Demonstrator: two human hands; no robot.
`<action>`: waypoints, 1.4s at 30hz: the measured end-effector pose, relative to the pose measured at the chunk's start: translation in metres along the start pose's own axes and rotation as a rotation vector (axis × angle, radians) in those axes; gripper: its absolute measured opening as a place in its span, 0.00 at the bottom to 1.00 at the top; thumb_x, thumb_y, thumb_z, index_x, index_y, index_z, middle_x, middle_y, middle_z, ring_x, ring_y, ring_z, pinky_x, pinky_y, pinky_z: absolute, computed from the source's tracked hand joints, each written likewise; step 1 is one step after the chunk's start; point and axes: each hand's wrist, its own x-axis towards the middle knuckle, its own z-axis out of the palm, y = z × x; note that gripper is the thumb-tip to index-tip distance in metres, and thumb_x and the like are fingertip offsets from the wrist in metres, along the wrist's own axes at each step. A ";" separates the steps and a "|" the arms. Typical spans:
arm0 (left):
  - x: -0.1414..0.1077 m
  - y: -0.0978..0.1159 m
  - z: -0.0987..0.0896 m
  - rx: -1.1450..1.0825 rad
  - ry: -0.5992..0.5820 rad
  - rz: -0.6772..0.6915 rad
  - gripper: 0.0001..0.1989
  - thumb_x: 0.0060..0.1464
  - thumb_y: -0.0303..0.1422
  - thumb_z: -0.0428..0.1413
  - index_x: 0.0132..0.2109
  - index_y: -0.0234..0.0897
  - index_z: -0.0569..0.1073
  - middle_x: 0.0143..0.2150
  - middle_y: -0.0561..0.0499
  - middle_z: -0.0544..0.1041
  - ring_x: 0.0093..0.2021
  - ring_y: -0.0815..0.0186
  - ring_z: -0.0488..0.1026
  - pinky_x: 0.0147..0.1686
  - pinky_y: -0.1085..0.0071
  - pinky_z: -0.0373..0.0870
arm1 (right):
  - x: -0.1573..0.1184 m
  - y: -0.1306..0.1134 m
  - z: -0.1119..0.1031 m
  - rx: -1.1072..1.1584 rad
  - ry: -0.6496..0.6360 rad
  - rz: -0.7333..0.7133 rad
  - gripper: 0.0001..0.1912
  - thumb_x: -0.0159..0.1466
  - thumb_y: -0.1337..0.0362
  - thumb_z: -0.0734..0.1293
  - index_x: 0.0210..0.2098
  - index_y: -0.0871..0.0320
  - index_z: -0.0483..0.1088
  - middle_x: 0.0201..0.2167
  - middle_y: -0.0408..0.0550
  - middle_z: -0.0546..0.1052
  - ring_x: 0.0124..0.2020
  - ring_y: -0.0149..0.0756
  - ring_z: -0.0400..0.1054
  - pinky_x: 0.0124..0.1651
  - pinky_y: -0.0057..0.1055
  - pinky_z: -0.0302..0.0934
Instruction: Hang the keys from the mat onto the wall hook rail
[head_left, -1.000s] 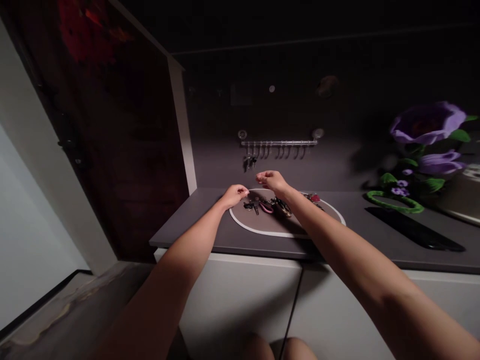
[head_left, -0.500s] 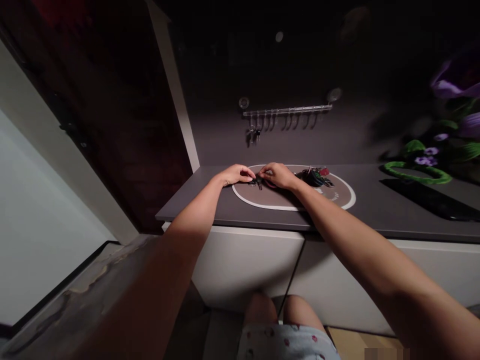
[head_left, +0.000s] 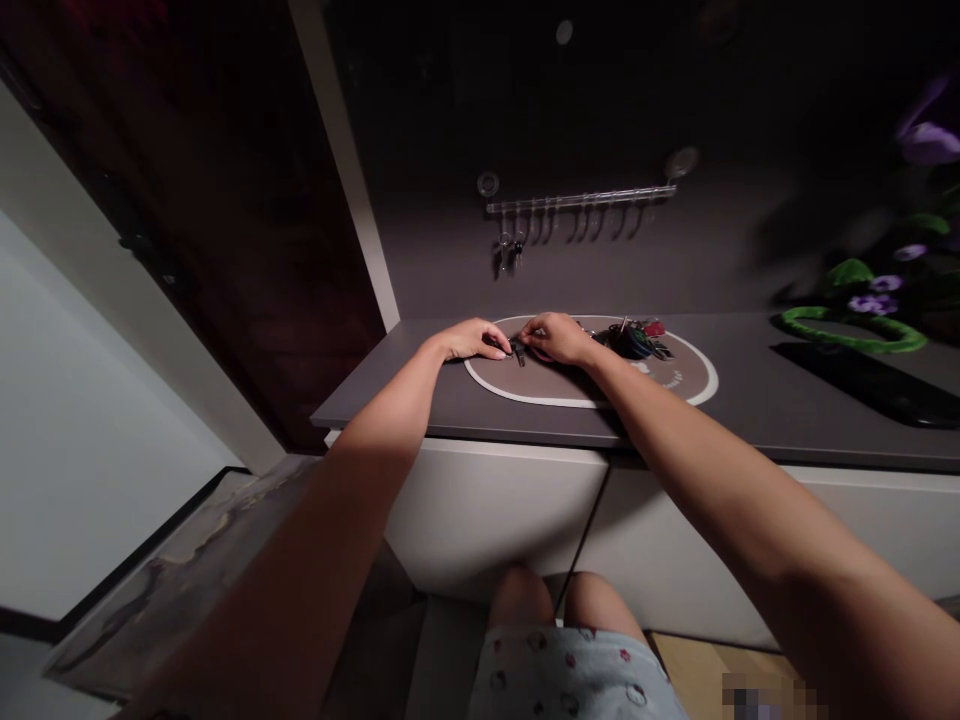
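Note:
Both hands are over the left part of a brown oval mat (head_left: 555, 389) with a white rim. A small set of dark keys (head_left: 520, 354) lies between them on the mat. My left hand (head_left: 477, 340) has thumb and fingers closed at the left end of the keys. From the other side, my right hand (head_left: 553, 338) pinches at the same set, its fingertips partly hidden. Something reddish shows under the right palm. Right of that hand, a pile of keys and fobs (head_left: 637, 342) with a red piece rests on the mat.
A clear rail (head_left: 585, 198) with several hooks is fixed to the wall, and keys (head_left: 518, 248) hang at its left end. Purple flowers (head_left: 874, 300), a green ring (head_left: 855, 330) and a long black object (head_left: 870, 385) are on the counter (head_left: 390, 385) at right.
The view has tilted down slightly, so the rail and counter sit higher. Both hands stay at the small set of keys, with only slight finger movement.

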 end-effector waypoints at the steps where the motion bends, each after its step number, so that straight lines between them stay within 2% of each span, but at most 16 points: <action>1: 0.000 0.000 0.000 -0.003 0.008 -0.001 0.11 0.40 0.32 0.59 0.35 0.34 0.76 0.35 0.50 0.76 0.37 0.69 0.69 0.43 0.70 0.61 | 0.000 0.000 0.000 -0.002 0.000 0.000 0.09 0.57 0.66 0.62 0.33 0.59 0.74 0.32 0.47 0.77 0.32 0.31 0.68 0.37 0.24 0.55; 9: 0.001 0.004 0.005 -0.158 0.134 -0.077 0.10 0.39 0.32 0.60 0.31 0.30 0.75 0.30 0.49 0.75 0.32 0.71 0.68 0.38 0.71 0.62 | 0.000 -0.003 -0.002 -0.008 -0.001 0.020 0.10 0.56 0.66 0.63 0.34 0.59 0.75 0.34 0.48 0.77 0.35 0.32 0.68 0.39 0.25 0.56; 13: 0.002 0.003 0.006 -0.293 0.200 -0.080 0.12 0.40 0.33 0.61 0.32 0.29 0.74 0.29 0.50 0.74 0.29 0.73 0.68 0.35 0.72 0.63 | -0.003 -0.009 -0.007 0.048 0.013 0.072 0.10 0.56 0.64 0.63 0.34 0.60 0.75 0.29 0.46 0.76 0.31 0.30 0.67 0.37 0.25 0.56; 17: 0.004 0.001 0.006 -0.473 0.257 -0.074 0.14 0.40 0.34 0.61 0.34 0.29 0.72 0.27 0.51 0.73 0.27 0.74 0.68 0.33 0.72 0.64 | -0.005 -0.014 -0.010 0.214 0.035 0.124 0.11 0.54 0.62 0.64 0.33 0.62 0.74 0.24 0.44 0.74 0.26 0.27 0.64 0.34 0.25 0.56; 24: 0.006 0.005 0.006 -0.691 0.362 -0.071 0.15 0.40 0.33 0.62 0.34 0.29 0.70 0.26 0.54 0.70 0.25 0.77 0.66 0.32 0.74 0.65 | -0.001 -0.010 -0.001 0.611 0.063 0.130 0.16 0.50 0.57 0.68 0.32 0.65 0.72 0.22 0.44 0.72 0.22 0.24 0.60 0.30 0.25 0.57; 30: 0.006 0.008 0.007 -0.791 0.370 -0.067 0.15 0.39 0.32 0.63 0.34 0.29 0.70 0.27 0.54 0.71 0.27 0.76 0.68 0.34 0.74 0.65 | 0.000 -0.014 0.000 0.772 0.120 0.171 0.18 0.48 0.55 0.70 0.30 0.65 0.71 0.21 0.44 0.71 0.20 0.23 0.58 0.26 0.23 0.55; 42: 0.006 0.009 0.008 -0.822 0.336 -0.079 0.17 0.37 0.33 0.64 0.34 0.29 0.70 0.27 0.54 0.72 0.28 0.76 0.69 0.35 0.73 0.65 | -0.001 -0.018 -0.002 0.814 0.149 0.157 0.13 0.50 0.58 0.69 0.28 0.63 0.68 0.21 0.43 0.70 0.21 0.24 0.60 0.27 0.23 0.56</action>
